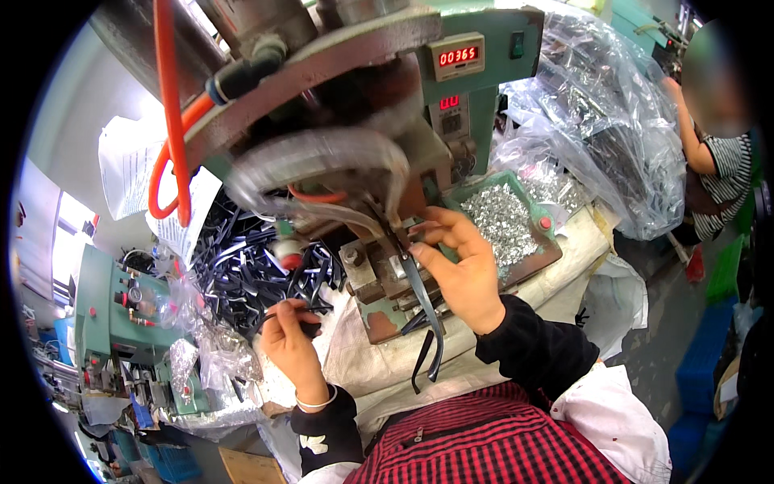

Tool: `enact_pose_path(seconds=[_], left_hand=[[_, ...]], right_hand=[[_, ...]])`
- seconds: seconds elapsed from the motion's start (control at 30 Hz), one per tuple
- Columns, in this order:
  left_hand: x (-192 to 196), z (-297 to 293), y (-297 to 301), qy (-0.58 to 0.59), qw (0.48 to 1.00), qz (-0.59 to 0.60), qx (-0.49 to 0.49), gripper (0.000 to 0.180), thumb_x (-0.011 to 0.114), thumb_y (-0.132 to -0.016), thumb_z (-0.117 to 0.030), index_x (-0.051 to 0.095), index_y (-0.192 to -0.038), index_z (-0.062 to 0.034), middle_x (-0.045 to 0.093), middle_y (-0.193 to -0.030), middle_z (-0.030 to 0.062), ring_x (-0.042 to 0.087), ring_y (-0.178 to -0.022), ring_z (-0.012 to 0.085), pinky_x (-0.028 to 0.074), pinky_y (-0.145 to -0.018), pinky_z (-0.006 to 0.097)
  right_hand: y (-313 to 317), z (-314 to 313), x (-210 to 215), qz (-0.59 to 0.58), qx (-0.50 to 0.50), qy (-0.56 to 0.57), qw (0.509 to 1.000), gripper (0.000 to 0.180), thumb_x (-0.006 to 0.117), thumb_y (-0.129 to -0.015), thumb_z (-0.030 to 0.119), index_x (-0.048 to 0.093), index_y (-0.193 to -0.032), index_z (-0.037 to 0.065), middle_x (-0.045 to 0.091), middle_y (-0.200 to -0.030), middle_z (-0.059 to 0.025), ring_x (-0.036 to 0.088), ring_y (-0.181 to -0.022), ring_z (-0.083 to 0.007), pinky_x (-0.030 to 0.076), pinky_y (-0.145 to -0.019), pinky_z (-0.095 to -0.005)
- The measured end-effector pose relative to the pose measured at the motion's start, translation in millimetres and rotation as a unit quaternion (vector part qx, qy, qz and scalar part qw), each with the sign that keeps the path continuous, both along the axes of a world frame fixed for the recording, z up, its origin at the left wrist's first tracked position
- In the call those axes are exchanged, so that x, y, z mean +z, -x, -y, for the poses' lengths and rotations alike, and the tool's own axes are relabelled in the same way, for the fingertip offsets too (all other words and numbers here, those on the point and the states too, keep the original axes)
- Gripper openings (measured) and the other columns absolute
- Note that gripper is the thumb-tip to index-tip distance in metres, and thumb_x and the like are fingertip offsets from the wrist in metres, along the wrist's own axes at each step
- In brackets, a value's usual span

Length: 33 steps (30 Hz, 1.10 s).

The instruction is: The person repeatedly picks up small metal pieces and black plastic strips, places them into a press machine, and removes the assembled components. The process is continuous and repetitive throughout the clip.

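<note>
My right hand [468,270] is at the press, its thumb and forefinger closed at the upper end of a dark eyeglass temple [421,289]. That end sits by the press tooling [395,242], and the tip between my fingers is partly hidden. Downward the temple slants toward my lap, beside another dark curved temple [422,363]. Lower left, my left hand [292,347] has its fingers curled round a black temple [310,328], mostly covered by the hand. Just beyond it lies a heap of black temples [234,258].
A green tray [551,234] of small shiny metal parts stands right of the press. Behind it bulges a large clear plastic bag [613,121]. An orange hose [167,97] hangs at the upper left. Another person [721,173] is at the far right.
</note>
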<state>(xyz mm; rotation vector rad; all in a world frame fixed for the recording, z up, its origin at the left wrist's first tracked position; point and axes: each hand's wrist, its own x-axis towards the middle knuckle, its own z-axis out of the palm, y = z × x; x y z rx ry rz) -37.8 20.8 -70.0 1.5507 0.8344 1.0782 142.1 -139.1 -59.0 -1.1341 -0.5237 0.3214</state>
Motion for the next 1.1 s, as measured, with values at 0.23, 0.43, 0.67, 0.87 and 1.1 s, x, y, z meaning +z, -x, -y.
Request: enact_pose_path(seconds=[0.23, 0.43, 0.67, 0.87, 1.1], left_hand=[[42, 40, -13, -0.42, 0.901, 0.084, -0.064, 0.016, 0.064, -0.098, -0.002, 0.061, -0.113, 0.0026, 0.072, -0.099, 0.0198, 0.069, -0.073, 0.0219, 0.058, -0.069, 0.031], [49, 64, -52, -0.627, 0.744, -0.002, -0.233, 0.023, 0.086, -0.076, -0.009, 0.073, -0.095, -0.0047, 0.074, -0.105, 0.0118, 0.063, -0.067, 0.0141, 0.048, -0.054, 0.026], [25, 53, -73, -0.653, 0.724, 0.031, -0.219, 0.025, 0.087, -0.075, -0.006, 0.07, -0.094, -0.0065, 0.074, -0.099, 0.0112, 0.059, -0.053, 0.0121, 0.04, -0.044, 0.026], [33, 62, -47, -0.579, 0.779, -0.024, -0.239, 0.028, 0.085, -0.073, -0.003, 0.073, -0.098, -0.0037, 0.076, -0.106, 0.0128, 0.063, -0.061, 0.0155, 0.046, -0.05, 0.029], [43, 20, 23, -0.468, 0.862, -0.142, 0.132, 0.012, 0.074, -0.086, 0.008, 0.074, -0.096, 0.0023, 0.074, -0.095, 0.0122, 0.067, -0.085, 0.023, 0.052, -0.077, 0.033]], right_hand=[[25, 11, 19, 0.029, 0.019, 0.029, 0.999, 0.05, 0.066, -0.092, -0.001, 0.051, -0.14, -0.003, 0.069, -0.116, -0.0115, 0.066, -0.11, -0.0159, 0.049, -0.097, -0.0291], [-58, 63, -33, 0.425, -0.222, 0.463, 0.746, 0.031, 0.075, -0.082, 0.012, 0.072, -0.112, 0.006, 0.062, -0.128, -0.023, 0.058, -0.125, -0.042, 0.049, -0.101, -0.0506], [-86, 77, -79, 0.43, -0.272, 0.373, 0.776, 0.011, 0.077, -0.077, 0.005, 0.069, -0.086, 0.005, 0.067, -0.113, -0.016, 0.06, -0.122, -0.0402, 0.05, -0.095, -0.048], [-83, 79, -79, 0.294, -0.305, 0.288, 0.858, 0.008, 0.068, -0.092, 0.006, 0.07, -0.098, 0.002, 0.071, -0.093, -0.012, 0.069, -0.095, -0.0291, 0.052, -0.086, -0.0369], [-86, 85, -97, -0.008, -0.249, 0.005, 0.968, 0.018, 0.058, -0.102, 0.005, 0.064, -0.118, 0.0, 0.068, -0.101, -0.0037, 0.066, -0.095, -0.013, 0.051, -0.088, -0.0282]])
